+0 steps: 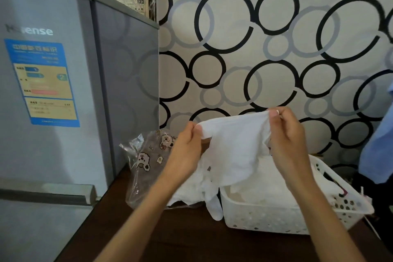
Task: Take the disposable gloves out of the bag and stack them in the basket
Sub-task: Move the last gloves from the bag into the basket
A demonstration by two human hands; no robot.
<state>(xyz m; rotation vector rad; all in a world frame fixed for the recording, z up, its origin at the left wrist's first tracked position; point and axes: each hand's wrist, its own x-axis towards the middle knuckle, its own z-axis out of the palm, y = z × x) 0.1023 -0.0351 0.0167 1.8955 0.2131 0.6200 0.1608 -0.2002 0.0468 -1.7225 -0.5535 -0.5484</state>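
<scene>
I hold a white disposable glove stretched in the air above the table. My left hand pinches its left top corner and my right hand pinches its right top corner. The glove hangs down over the left end of a white perforated plastic basket, which has white gloves lying in it. A clear plastic bag printed with cartoon bears lies to the left, with more white gloves spilling out of it beside the basket.
A grey fridge stands close on the left of the dark brown table. A wall with black and grey circles is right behind the basket. Blue fabric hangs at the right edge.
</scene>
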